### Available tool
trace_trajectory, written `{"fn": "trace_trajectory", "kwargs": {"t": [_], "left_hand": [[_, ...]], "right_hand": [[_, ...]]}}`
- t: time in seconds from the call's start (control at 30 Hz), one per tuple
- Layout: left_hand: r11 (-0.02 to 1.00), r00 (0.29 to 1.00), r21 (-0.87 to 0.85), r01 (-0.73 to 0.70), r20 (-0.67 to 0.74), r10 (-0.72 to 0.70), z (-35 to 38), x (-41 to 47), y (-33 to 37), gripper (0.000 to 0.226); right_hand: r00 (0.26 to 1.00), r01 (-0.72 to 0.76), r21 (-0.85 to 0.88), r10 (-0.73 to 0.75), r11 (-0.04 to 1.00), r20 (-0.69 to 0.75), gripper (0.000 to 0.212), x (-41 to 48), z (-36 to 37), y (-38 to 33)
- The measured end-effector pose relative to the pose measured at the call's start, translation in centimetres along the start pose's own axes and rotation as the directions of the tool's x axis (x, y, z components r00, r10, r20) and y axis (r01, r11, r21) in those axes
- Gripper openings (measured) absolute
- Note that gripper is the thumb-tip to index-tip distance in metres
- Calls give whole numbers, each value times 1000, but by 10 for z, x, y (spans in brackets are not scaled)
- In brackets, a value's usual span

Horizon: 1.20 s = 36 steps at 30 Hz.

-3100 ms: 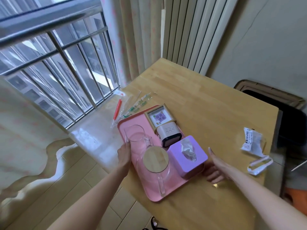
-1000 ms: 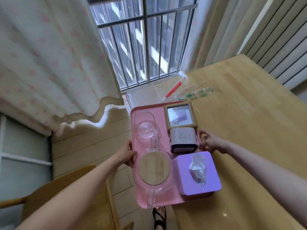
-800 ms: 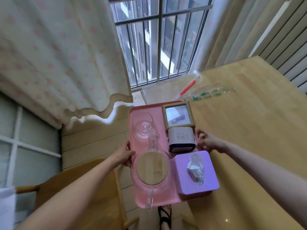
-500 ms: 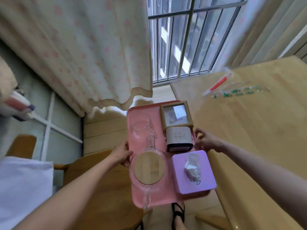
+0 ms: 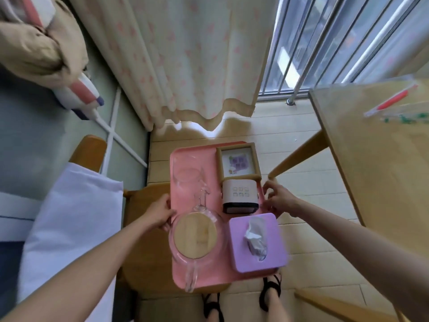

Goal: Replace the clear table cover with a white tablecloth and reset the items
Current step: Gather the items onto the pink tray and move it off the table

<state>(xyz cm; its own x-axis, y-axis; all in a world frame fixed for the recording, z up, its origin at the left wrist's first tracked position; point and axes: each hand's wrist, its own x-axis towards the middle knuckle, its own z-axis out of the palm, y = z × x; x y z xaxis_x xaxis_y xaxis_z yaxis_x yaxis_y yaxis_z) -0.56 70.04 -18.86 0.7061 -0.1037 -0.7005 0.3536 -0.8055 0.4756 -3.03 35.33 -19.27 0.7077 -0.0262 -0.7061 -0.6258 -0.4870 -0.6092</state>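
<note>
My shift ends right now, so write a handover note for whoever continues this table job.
Left hand grips the pink tray at its left edge; right hand grips the right edge.
The tray carries the glass teapot, glass cup, frame, white device and tissue box. It is off the table, above a wooden chair.
White tablecloth waits at left.
Left to do: set tray down, clear red pen and packets, swap covers, reset.

The pink tray (image 5: 185,163) is matt plastic, the pitcher (image 5: 197,238) clear glass with a smooth wood lid (image 5: 195,235), the tabletop (image 5: 383,159) glossy wood.
</note>
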Motion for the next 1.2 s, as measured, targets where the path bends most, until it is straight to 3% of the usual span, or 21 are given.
{"fn": "trace_trajectory", "kwargs": {"t": [0.33, 0.67, 0.87, 1.2], "left_hand": [[995, 996, 47, 86, 0, -86, 22, 53, -112, 26], [982, 983, 51, 184, -21, -183, 64, 98, -192, 18], [966, 973, 142, 218, -111, -203, 70, 122, -209, 13], [955, 969, 166, 245, -79, -234, 79, 142, -219, 22]], "right_hand": [[994, -78, -29, 80, 997, 73, 27, 71, 114, 35], [997, -63, -103, 66, 993, 26, 25, 126, 193, 79], [999, -51, -188, 49, 981, -17, 27, 153, 221, 100], [997, -56, -218, 42, 974, -67, 28, 162, 230, 111]]}}
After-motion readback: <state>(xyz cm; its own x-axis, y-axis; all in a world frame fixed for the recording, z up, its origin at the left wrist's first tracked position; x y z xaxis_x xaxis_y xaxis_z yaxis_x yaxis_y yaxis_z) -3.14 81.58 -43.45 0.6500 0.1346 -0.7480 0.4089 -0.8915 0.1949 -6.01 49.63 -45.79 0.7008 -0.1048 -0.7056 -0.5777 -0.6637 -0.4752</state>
